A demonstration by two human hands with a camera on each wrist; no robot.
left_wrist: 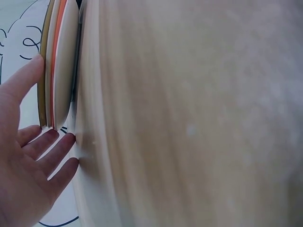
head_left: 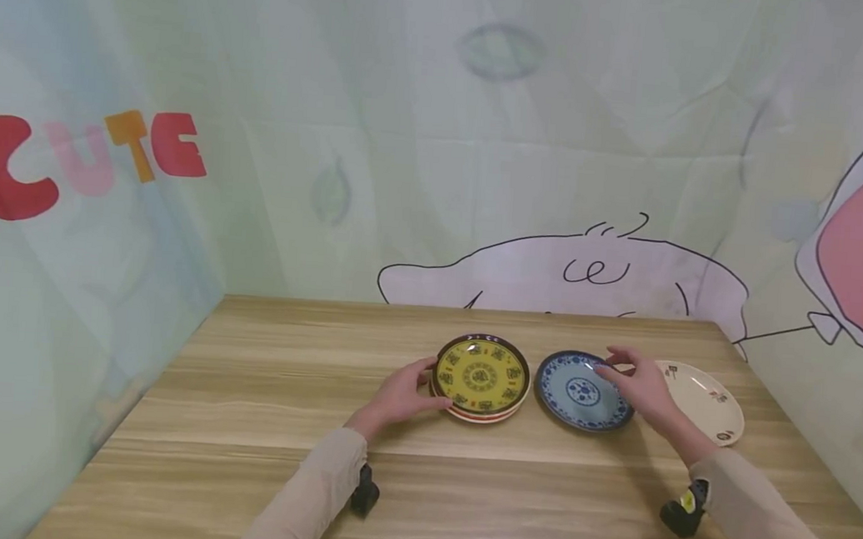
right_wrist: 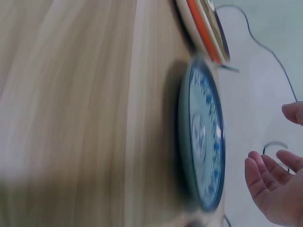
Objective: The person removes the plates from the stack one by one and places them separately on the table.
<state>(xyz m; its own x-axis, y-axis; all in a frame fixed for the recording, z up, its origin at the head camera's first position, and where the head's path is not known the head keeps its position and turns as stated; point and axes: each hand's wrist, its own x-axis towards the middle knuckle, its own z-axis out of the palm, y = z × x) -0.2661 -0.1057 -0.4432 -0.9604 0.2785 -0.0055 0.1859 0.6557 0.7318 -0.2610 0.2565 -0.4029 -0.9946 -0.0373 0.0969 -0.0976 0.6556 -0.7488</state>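
The backdrop point(head_left: 381, 132) is hung behind the bench point(head_left: 505, 508) and at its sides, perhaps so that the scene is screened off. On the bench, plates are set out in a row, apparently so that either end can be reached by the nearer hand. The white plate point(head_left: 703, 405) is laid flat at the right end, partly covered from view by the right hand point(head_left: 644, 389). The stack point(head_left: 480, 381) is placed at the left end, its rims nearly lined up, which probably allows it to be steadied as one piece; it is topped by the yellow plate point(head_left: 481, 365). The blue plate point(head_left: 583, 392) is set between them.

The left hand point(head_left: 402, 393) is held against the stack's left side; its grip is spread rather than clenched, the thumb laid at the yellow plate's rim, likely for steadying. The right hand is held above the blue plate's right side, its grip loose, thumb and fingers parted, nothing held.

Counted: one bench, one white plate, one stack, one blue plate, two hands. At least two plates are stacked; the exact number cannot be told.
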